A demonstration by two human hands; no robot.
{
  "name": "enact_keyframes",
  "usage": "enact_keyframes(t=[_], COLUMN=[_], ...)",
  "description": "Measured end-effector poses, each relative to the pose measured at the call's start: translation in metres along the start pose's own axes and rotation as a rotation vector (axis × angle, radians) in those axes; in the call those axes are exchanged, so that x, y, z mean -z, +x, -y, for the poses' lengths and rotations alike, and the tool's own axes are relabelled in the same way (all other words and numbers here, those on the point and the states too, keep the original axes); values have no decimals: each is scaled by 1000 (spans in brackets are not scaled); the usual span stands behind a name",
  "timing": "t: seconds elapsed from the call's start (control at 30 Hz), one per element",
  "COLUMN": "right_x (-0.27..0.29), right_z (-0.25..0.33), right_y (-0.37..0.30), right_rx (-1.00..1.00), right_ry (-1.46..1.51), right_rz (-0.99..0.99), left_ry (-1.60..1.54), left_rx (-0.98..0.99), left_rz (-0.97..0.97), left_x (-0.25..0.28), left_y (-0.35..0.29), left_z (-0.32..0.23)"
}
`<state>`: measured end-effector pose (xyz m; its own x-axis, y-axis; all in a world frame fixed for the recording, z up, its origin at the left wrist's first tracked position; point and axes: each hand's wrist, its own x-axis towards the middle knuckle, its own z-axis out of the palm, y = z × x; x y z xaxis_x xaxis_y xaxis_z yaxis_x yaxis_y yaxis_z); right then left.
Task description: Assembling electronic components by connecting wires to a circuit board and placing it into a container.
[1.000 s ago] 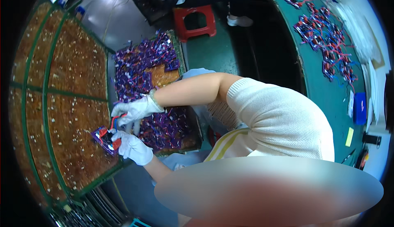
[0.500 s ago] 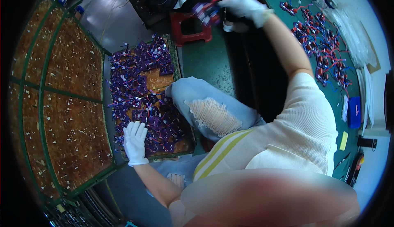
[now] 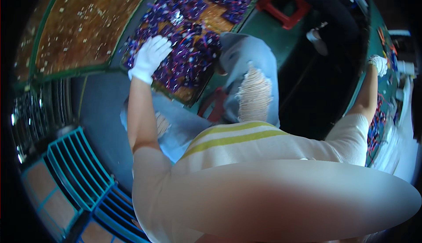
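My left hand (image 3: pixel 150 58), in a white glove, lies over the left part of a crowd of purple circuit boards with red and blue wires (image 3: pixel 182 54). Its fingers are stretched out, and no held board shows. The boards cover most of a wooden tray (image 3: pixel 215 16) beside my knee. At the far right my right hand (image 3: pixel 379 65), gloved too, is at the green worktable (image 3: pixel 372 45). Its fingers look bent, but blur and the steep angle hide whether anything is in them. A pile of wired boards (image 3: pixel 376 126) lies on that table near my right forearm.
A red stool (image 3: pixel 283 3) stands beyond the tray. Another person's dark-trousered leg (image 3: pixel 334 14) is at the upper right. Green-framed wooden panels (image 3: pixel 83 23) stand at the left. Turquoise and blue metal racks (image 3: pixel 81 168) are at the lower left. Clear plastic bags (image 3: pixel 389 144) lie at the right.
My view has turned to the right. My right hand has moved from above the stool, where it held wired boards, to the worktable. My left hand stays over the tray's boards.
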<state>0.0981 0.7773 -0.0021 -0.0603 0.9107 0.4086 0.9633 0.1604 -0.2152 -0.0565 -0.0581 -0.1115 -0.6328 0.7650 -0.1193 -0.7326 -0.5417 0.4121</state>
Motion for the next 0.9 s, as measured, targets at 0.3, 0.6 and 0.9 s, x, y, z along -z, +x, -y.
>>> enact_keyframes(t=[0.3, 0.6, 0.9], right_x=[69, 21, 126], right_z=[233, 265, 307], right_y=[-333, -617, -563], right_rx=[1465, 2226, 1704], right_ry=[346, -251, 267], right_rz=[909, 1029, 1672], left_ry=[-83, 274, 2040], left_rx=[-200, -542, -709], left_rz=[153, -687, -778], left_x=[9, -63, -53], left_y=[19, 30, 11], left_z=[-15, -19, 5])
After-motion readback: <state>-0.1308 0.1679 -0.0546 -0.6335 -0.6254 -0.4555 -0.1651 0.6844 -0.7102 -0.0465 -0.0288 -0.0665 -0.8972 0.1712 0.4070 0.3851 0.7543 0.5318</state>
